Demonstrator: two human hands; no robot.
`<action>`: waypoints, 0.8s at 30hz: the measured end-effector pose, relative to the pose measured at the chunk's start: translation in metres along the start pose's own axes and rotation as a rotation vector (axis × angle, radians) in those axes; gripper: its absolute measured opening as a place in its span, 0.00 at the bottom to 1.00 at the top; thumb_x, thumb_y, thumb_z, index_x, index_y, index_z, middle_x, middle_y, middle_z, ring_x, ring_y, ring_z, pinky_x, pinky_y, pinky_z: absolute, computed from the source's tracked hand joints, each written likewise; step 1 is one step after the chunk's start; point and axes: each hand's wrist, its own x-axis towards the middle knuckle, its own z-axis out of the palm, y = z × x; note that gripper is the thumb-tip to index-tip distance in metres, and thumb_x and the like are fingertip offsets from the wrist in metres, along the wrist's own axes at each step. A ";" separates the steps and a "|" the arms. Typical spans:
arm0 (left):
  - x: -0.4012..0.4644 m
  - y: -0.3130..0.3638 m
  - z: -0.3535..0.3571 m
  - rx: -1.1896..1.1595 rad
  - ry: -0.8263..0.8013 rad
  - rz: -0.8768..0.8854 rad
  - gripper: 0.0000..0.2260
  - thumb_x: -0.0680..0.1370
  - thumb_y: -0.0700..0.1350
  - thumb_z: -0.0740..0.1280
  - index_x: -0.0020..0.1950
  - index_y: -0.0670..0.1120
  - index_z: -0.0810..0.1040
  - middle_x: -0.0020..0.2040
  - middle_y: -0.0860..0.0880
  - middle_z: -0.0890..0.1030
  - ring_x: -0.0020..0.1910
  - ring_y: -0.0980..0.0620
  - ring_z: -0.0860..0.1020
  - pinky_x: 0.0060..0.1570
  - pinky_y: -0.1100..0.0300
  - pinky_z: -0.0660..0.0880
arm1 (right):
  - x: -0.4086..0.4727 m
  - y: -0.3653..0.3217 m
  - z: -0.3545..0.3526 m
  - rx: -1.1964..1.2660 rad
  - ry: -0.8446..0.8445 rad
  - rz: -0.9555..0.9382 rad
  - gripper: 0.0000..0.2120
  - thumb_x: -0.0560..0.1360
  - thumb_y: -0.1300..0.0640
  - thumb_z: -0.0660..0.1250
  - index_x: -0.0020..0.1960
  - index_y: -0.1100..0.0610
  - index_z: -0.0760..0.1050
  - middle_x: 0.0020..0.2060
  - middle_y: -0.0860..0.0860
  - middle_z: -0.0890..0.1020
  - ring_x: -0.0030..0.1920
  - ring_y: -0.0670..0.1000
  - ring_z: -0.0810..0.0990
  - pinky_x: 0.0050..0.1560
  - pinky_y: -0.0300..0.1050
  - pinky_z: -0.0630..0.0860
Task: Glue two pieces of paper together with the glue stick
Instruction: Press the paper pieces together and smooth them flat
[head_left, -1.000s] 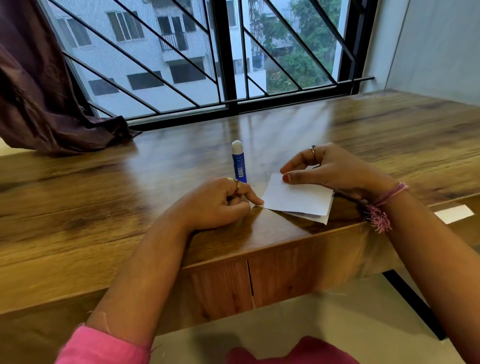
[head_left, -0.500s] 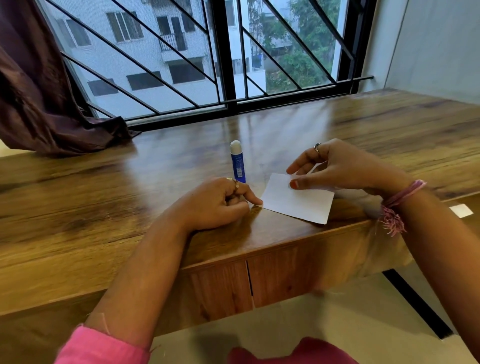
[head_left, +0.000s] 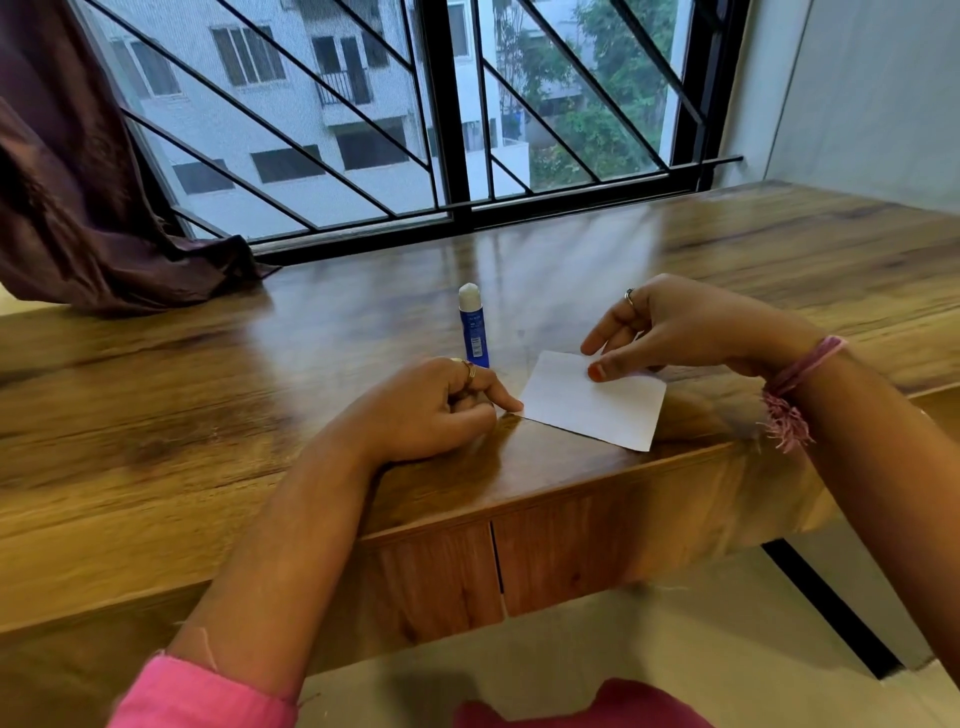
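A white paper (head_left: 597, 405) lies flat near the desk's front edge; only one sheet face shows, and I cannot tell whether a second lies under it. My left hand (head_left: 436, 410) is curled on the desk, its index fingertip touching the paper's left corner. My right hand (head_left: 675, 327) hovers over the paper's far side with fingers spread and the thumb tip resting on the sheet. A blue glue stick (head_left: 474, 330) with a white top stands upright just behind my left hand, untouched.
The wooden desk (head_left: 208, 415) runs along a barred window (head_left: 457, 130). A dark curtain (head_left: 78, 208) bunches on the desk at the far left. A wall (head_left: 872, 93) closes the right side. Two drawer fronts (head_left: 493, 571) sit below the front edge.
A second sheet stuck out under the top one a second ago; now the edges line up. My right hand moved slightly back and right, and its fingers lifted and spread. The left hand stayed put.
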 end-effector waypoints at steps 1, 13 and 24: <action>0.000 0.000 0.000 -0.002 0.003 0.000 0.12 0.75 0.41 0.62 0.50 0.52 0.83 0.25 0.51 0.66 0.25 0.58 0.66 0.32 0.69 0.65 | 0.001 0.000 0.000 -0.003 -0.002 0.005 0.13 0.66 0.58 0.77 0.50 0.57 0.82 0.40 0.56 0.85 0.38 0.49 0.80 0.35 0.36 0.76; -0.001 0.003 -0.001 0.014 0.011 -0.012 0.13 0.76 0.37 0.62 0.51 0.51 0.83 0.26 0.47 0.67 0.25 0.58 0.66 0.31 0.69 0.64 | 0.007 0.000 0.000 -0.049 -0.011 0.047 0.09 0.67 0.56 0.76 0.47 0.55 0.83 0.43 0.55 0.86 0.41 0.49 0.80 0.34 0.34 0.76; -0.001 0.005 -0.001 0.007 0.011 -0.012 0.13 0.76 0.36 0.62 0.52 0.49 0.83 0.26 0.48 0.67 0.25 0.58 0.66 0.30 0.70 0.64 | 0.004 -0.001 0.002 -0.077 0.013 0.028 0.11 0.67 0.57 0.76 0.49 0.57 0.83 0.41 0.53 0.85 0.40 0.49 0.80 0.37 0.37 0.76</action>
